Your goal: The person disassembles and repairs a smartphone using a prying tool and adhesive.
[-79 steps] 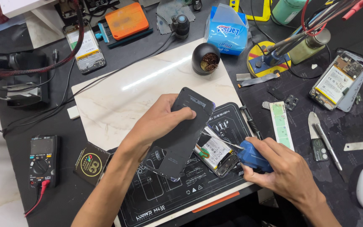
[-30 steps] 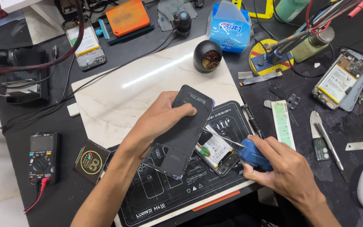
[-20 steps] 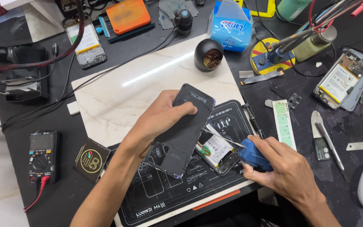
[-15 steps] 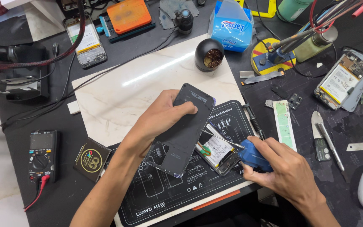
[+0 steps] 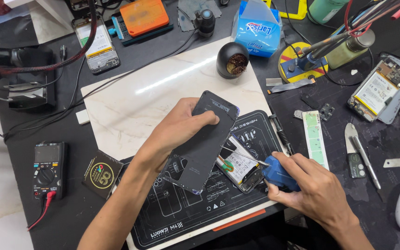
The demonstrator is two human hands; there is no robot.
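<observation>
Little is changed from the earlier frames: the dark rectangular phone back panel (image 5: 203, 141) was tilted at nearly the same angle, and both hands are kept in the same places. The panel is gripped by the left hand (image 5: 181, 127), thumb curled over its upper edge and the other fingers tucked beneath it, so that it is held lifted and slanted above the opened phone body (image 5: 238, 166), which lies on the black printed repair mat (image 5: 181, 213) at the near edge of the pale marble slab (image 5: 130, 102). A blue-handled tool (image 5: 278, 173) is enclosed by the right hand (image 5: 313, 192), fingers pressed together around the handle; its thin metal tip (image 5: 239, 155) is laid across the phone's interior. Counted elsewhere on the dark bench: two more opened phones, one at upper left (image 5: 96, 45) and one at far right (image 5: 379, 90); one black multimeter (image 5: 47, 169); one black round pot of brass wool (image 5: 233, 60); one blue tissue pack (image 5: 258, 30).
</observation>
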